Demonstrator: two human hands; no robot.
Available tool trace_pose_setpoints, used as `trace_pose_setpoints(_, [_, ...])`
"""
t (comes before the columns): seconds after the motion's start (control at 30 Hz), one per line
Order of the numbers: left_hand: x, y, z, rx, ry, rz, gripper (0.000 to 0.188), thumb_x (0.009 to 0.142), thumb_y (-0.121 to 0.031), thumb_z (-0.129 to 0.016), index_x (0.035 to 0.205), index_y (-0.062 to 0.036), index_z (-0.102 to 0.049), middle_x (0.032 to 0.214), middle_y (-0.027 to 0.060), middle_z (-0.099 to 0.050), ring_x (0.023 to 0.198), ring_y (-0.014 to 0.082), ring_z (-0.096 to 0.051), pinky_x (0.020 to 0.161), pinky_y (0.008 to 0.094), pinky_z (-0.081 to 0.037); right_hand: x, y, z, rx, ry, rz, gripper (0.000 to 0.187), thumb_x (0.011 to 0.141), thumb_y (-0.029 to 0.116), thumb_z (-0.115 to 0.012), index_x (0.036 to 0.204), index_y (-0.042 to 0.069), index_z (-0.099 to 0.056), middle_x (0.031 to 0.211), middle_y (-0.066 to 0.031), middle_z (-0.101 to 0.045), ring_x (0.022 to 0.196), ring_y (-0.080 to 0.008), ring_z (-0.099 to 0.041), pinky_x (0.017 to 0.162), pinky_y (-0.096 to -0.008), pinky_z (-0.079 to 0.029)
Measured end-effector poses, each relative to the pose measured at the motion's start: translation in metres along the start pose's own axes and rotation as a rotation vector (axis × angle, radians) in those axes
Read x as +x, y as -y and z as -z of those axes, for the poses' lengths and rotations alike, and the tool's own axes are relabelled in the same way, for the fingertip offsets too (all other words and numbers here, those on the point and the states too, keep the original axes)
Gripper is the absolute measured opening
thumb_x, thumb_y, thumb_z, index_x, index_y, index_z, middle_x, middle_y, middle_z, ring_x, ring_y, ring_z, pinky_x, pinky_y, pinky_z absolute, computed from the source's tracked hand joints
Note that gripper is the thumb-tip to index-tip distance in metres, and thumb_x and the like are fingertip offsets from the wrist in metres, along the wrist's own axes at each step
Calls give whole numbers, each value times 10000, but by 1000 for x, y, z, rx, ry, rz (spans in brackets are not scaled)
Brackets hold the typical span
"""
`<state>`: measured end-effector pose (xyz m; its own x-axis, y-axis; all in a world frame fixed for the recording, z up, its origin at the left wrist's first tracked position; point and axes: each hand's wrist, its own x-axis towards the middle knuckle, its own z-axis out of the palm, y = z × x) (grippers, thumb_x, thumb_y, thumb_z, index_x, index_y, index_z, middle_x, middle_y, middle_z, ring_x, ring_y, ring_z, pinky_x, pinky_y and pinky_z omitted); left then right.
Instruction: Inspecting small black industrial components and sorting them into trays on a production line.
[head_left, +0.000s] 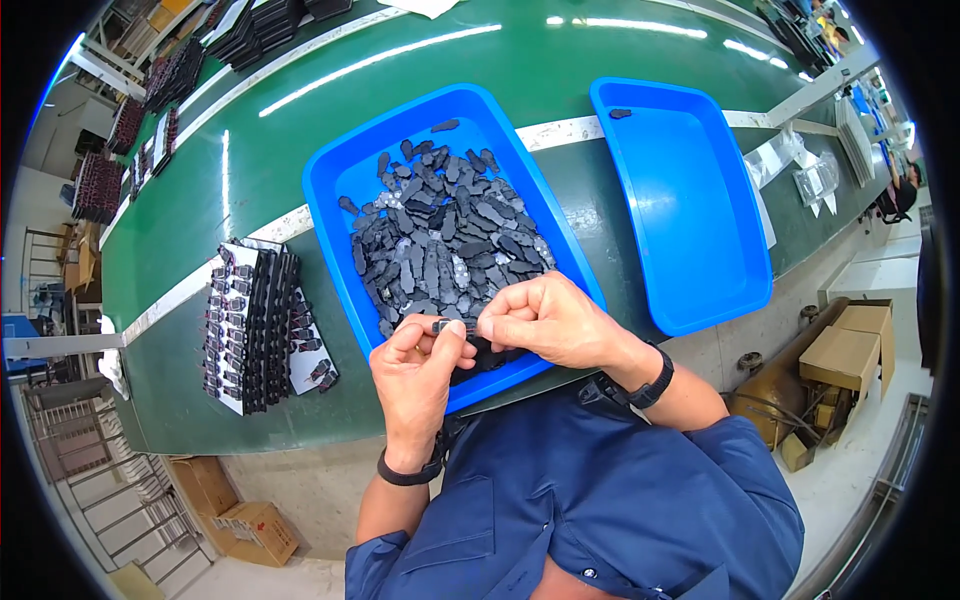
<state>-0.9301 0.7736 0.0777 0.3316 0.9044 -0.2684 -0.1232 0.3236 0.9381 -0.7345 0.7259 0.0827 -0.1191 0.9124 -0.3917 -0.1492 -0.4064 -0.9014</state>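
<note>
A left hand (415, 372) and a right hand (562, 325) partly hide a small dark piece (456, 327) and the near end of a dark heap (430, 240), as the top edge crops a white sheet (428, 6).

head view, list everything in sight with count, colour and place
table: one in front, green with white strips, under the trays
left tray: one, blue, table centre
right tray: one, blue, right of left tray
pile: uncountable, black and grey parts, in left tray
lone part: one, black, right tray's far left corner
held part: one, dark, above left tray
stacks: several, black and white, left of left tray
packet: one, clear, right of right tray
cartons: several, brown, floor, both sides
shirt: one, dark blue, bottom
wristbands: two, black, wrists
left hand: one, bare, pinching held part
right hand: one, bare, pinching held part
</note>
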Motion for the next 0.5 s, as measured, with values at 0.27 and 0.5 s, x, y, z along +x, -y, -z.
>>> trace_pose_setpoints(0.27, [-3, 4, 1, -125, 46, 37, 39, 958, 8, -697, 951, 44, -711, 850, 89, -720, 691, 144, -701, 634, 275, -599, -1, 0, -4, 142, 36, 31, 136, 958, 123, -670, 958, 0, -728, 840, -11, -717, 758, -37, -615, 671, -220, -491])
trace_pose_setpoints(0.5, [-17, 5, 15, -130, 59, 48, 46, 958, 25, -698, 974, 62, -721, 951, 104, -720, 763, 158, -716, 703, 294, -616, -6, 1, -13, -80, 90, 41, 134, 993, 145, -696, 994, 12, -713, 803, 24, -696, 733, -12, -585, 666, -232, -486])
